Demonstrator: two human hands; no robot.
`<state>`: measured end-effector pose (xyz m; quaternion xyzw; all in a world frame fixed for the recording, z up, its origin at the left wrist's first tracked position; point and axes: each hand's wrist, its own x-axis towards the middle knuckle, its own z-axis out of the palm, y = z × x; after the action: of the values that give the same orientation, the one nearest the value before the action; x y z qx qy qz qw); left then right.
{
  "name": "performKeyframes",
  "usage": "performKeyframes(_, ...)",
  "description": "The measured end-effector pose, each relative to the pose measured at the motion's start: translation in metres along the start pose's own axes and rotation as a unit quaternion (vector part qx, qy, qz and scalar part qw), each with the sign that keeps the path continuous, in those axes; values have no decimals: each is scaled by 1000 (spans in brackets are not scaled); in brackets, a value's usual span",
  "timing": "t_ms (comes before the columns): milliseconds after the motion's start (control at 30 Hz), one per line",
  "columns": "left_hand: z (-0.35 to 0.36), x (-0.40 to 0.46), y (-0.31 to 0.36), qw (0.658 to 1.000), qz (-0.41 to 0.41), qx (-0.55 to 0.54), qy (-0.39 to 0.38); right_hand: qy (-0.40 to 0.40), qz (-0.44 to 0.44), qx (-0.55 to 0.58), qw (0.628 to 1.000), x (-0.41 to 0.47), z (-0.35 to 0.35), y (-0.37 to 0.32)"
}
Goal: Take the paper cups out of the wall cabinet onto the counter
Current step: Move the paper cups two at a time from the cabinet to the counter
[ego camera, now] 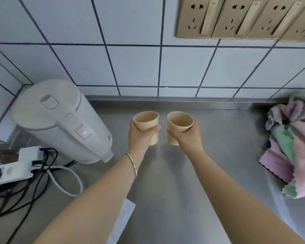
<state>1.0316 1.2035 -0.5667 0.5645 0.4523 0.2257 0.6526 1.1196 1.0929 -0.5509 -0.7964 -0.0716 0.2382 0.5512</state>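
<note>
no readable text, labels or numbers anywhere

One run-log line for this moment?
left hand: holds beige paper cup | right hand: holds second beige paper cup | over steel counter

Both forearms reached forward and away from the person, bare to the elbow, converging slightly toward the middle of the view. The left hand [141, 136] was curled around the side of a paper cup [147, 123], thumb lying across the near wall and the fingers [132, 124] wrapped behind it, with the cup's mouth tipped up toward the camera. A thin metal bangle [131, 163] circled the left wrist. The right hand [187, 136] gripped a second paper cup [179, 125] in the same way, its thumb on the inner side and its fingers round the outer wall. The two hands were level and near each other, not touching.
</note>
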Motion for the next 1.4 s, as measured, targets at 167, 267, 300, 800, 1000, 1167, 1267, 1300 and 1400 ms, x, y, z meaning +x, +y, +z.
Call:
performKeyframes(167, 14, 32, -16, 997, 31, 33, 57, -10, -38, -35, 999, 35, 10, 11)
performKeyframes(267, 19, 46, -24, 994, 55, 48, 78, -14, -36, -38, 999, 50, 17, 17)
performKeyframes(300, 20, 51, -26, 993, 62, 53, 84, -14, -35, -35, 999, 54, 20, 18)
performKeyframes(800, 19, 75, -45, 983, 116, 90, 110, -19, -50, -46, 998, 74, 45, 37)
performKeyframes(1000, 14, 69, -55, 987, 104, 63, 104, 0, -47, -52, 998, 68, 47, 49)
performKeyframes(1167, 2, 41, -54, 984, 18, 101, 147, 45, -16, -98, 994, 46, 38, 56)
performKeyframes(1267, -2, 19, -54, 982, -12, 101, 157, 62, 12, -95, 993, 27, 35, 55)
performKeyframes(1300, -2, 12, -53, 983, -17, 108, 149, 66, 24, -90, 993, 20, 33, 54)
performKeyframes(1400, -1, -12, -49, 988, -41, 128, 80, 87, 52, -79, 992, -5, 25, 52)
